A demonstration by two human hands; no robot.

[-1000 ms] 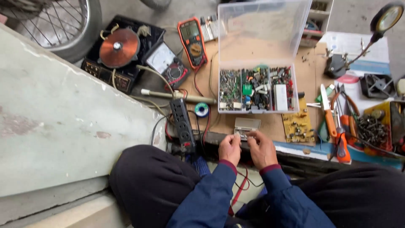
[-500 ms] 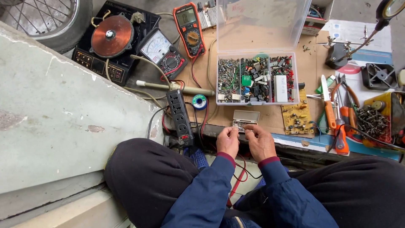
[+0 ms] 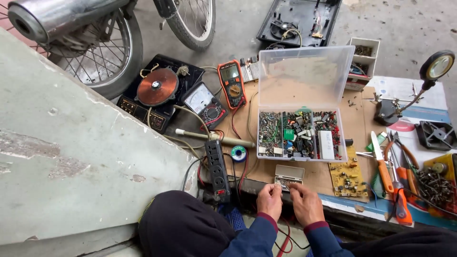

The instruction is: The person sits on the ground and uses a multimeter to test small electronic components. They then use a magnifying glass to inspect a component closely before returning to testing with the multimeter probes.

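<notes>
Left hand [image 3: 270, 201] and right hand [image 3: 306, 203] side by side at table edge, fingertips pinched together; item between them too small to identify. Small open clear plastic box [image 3: 289, 175] of tiny parts at 12 o'clock, just beyond the fingertips. Large clear compartmented component case [image 3: 300, 134] farther at 12. Black power strip [image 3: 218, 170] at 9 o'clock. Yellow circuit board [image 3: 349, 177] at 2 o'clock.

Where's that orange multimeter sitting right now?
In the head view, the orange multimeter lies upper centre, just left of the clear parts box lid and right of the grey analog meter.
</notes>
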